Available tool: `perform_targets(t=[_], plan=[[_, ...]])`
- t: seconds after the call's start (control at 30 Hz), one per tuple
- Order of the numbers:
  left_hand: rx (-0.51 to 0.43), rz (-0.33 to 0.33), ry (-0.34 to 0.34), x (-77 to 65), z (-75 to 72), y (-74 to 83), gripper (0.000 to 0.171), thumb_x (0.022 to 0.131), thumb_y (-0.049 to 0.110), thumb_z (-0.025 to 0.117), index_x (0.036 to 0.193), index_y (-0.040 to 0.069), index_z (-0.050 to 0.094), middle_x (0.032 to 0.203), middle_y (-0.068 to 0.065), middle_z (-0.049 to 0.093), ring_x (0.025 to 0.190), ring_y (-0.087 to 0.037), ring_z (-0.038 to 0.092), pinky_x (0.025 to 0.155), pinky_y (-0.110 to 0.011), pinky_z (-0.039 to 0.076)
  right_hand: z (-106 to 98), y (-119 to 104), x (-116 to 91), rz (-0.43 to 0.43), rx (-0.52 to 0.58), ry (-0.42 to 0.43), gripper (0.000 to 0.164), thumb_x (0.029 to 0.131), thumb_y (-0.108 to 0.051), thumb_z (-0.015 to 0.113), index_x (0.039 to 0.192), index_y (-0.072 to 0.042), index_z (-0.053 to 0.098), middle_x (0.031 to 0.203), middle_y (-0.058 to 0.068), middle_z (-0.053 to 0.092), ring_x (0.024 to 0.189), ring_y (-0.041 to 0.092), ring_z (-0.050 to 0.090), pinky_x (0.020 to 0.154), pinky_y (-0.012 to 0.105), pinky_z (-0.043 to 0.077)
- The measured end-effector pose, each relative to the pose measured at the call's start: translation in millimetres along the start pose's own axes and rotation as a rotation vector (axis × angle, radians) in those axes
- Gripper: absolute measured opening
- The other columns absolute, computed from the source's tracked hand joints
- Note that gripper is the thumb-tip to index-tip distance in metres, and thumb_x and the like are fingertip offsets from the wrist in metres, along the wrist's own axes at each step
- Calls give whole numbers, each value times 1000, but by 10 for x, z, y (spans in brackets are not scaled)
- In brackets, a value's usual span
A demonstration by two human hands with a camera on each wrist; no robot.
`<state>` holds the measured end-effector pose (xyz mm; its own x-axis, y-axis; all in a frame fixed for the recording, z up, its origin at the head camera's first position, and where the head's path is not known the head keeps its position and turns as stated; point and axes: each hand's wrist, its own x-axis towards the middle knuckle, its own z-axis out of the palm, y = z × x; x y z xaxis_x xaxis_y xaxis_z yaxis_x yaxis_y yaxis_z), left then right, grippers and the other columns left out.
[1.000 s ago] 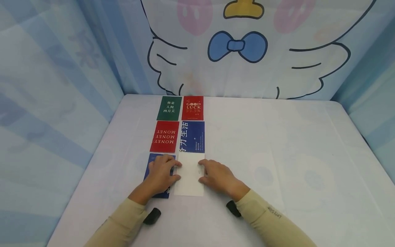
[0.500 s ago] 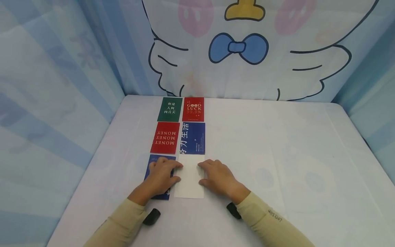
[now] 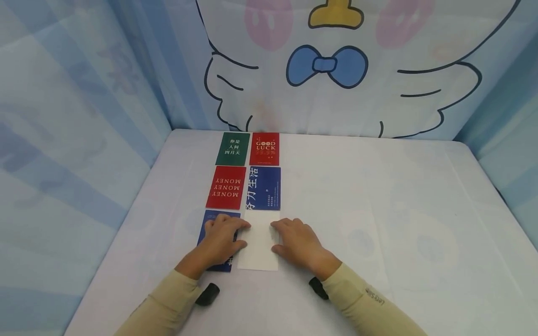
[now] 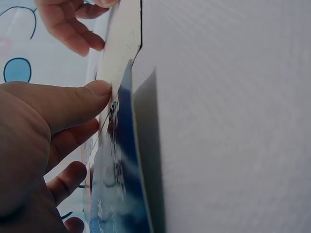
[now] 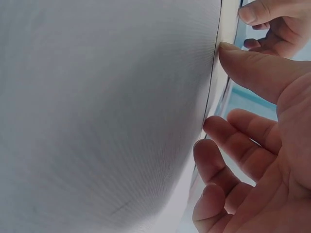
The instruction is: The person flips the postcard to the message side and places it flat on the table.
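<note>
A cream-white card (image 3: 259, 247) lies flat at the near end of the right-hand column of cards. My left hand (image 3: 218, 238) touches its left edge with thumb and forefinger tips, and spans a blue card (image 3: 220, 268) that it partly hides. On the opposite edge, my right hand (image 3: 300, 245) rests thumb and forefinger tips on the cream card. In the left wrist view the left thumb (image 4: 73, 102) presses the card's edge, beside the slightly lifted blue card (image 4: 124, 160). The right wrist view has the right thumb (image 5: 257, 68) on the cream card, other fingers loosely bent.
Farther back lie a red MONEY card (image 3: 226, 187), a blue card (image 3: 265, 189) with white characters, a green card (image 3: 233, 149) and a red GOOD LUCK card (image 3: 265, 149). A white cloth covers the table (image 3: 378, 210); printed curtains (image 3: 328, 107) hang behind and at both sides.
Both hands keep their places at the edges of the cream card. The whole head view has shifted slightly; the cards have not visibly moved on the table.
</note>
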<state>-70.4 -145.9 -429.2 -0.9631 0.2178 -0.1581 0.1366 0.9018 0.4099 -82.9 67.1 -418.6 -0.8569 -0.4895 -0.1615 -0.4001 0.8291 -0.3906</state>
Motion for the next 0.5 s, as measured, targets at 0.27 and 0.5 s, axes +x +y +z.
perform_targets(t=[0.27,0.5], plan=[[-10,5,0,13,6,-3,47,83,20,83,128,15,68,128,-6,63,123,-30,43,98,-56,30,-1,17,-11,1,-2,5,52,88,-26,78,134,-7,61,127,10,64,108,30,58,94,45,49],[9,24,15,1,14,17,47,84,19,83,127,15,68,129,-6,63,122,-30,45,96,-54,32,0,6,-16,-15,-17,21,52,89,-27,77,134,-7,61,128,11,63,111,30,58,96,45,49]])
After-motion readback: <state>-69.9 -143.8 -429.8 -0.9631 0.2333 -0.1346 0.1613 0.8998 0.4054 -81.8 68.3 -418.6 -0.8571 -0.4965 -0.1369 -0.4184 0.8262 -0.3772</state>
